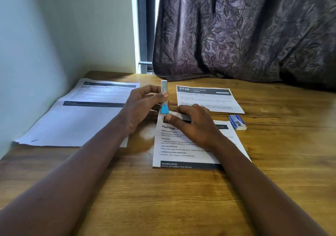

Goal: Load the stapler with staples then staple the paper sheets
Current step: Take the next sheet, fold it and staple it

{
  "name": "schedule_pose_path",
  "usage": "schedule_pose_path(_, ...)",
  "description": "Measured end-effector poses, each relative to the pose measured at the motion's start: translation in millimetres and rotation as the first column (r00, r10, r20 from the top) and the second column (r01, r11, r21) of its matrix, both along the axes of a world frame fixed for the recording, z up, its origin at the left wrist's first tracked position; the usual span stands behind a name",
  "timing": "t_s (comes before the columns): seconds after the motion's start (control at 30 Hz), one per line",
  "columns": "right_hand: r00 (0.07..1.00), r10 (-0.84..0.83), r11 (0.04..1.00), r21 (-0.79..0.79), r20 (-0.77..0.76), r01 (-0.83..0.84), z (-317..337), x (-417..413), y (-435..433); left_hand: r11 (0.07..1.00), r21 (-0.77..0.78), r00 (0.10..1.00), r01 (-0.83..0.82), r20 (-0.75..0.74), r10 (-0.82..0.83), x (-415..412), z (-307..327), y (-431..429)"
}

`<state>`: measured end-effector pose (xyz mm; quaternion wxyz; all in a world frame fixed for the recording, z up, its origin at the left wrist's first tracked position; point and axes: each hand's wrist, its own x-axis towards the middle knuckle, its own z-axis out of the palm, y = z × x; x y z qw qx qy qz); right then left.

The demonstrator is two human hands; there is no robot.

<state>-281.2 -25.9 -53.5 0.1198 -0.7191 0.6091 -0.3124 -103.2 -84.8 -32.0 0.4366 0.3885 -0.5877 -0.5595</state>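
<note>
A: What about the grip?

B: The left hand pinches the stapler between thumb and fingertips. It stands upright at frame centre, a silver bar with a blue end at the bottom. The right hand curls over the top edge of the middle sheet, thumb on top, clamping that edge.

A: Anything you can't make out?

B: The stapler's lower part – it is hidden between the hands, so I cannot tell whether it touches the paper. The right forearm covers part of the middle sheet's text. Both arms are cut off at the bottom edge.

A: Surface and room?

B: There is a wooden table with a pale wall at upper left. A dark leaf-patterned curtain hangs at upper right, and a strip of window shows between them.

A: Counts?

B: One stapler and one staple box, which lies right of the middle sheet. The printed paper lies in three places – the left sheets, the far sheet and the middle one. I cannot tell how many pages are stacked in each.
</note>
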Motion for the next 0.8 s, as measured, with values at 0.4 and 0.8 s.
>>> schedule_pose_path(0.4,1.0,0.011,0.999,-0.045,0.023,-0.01,-3,-2,0,0.681,-0.731,0.591,-0.044,0.531,0.608,23,-4,-13)
schedule_pose_path(0.8,0.999,-0.032,0.991,-0.13,-0.037,0.027,-8,-2,-2,0.687,-0.715,0.655,-0.128,0.459,0.6,13,-9,-12)
